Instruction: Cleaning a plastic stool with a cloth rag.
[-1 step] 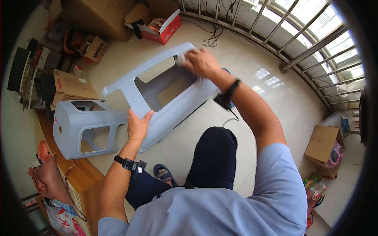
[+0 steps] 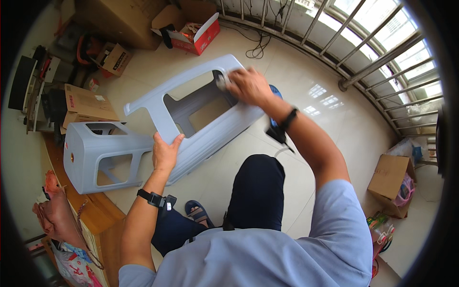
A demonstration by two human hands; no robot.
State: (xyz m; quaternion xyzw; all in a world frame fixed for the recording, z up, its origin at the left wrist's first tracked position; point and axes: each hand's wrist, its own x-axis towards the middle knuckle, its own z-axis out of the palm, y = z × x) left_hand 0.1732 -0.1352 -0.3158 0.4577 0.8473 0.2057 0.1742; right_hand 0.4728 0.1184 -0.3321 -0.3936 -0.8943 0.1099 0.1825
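Observation:
A pale blue-grey plastic stool [image 2: 210, 138] is tilted on its side in front of me, its open legs toward the lower left. My left hand [image 2: 165, 152] grips the edge of a leg, thumb on the near side panel. At the far end, my right hand [image 2: 249, 86] is closed on a small grey-white wad [image 2: 221, 82], perhaps a cloth, pressed near the corner of the side opening. Blur hides what exactly it is. Left of the held stool, a second matching stool [image 2: 79, 158] lies on its side.
A wooden board [image 2: 98, 210] lies under the second stool. Cardboard boxes [image 2: 88, 107] and a red box [image 2: 196, 43] stand at the back left. Metal railings [image 2: 344, 81] run along the right. A blue-and-black object with a cord [image 2: 275, 131] shows beyond my right wrist.
My right hand has shifted slightly right and down along the stool's far end with the wad. The stool has tipped a little, and my left hand keeps its grip.

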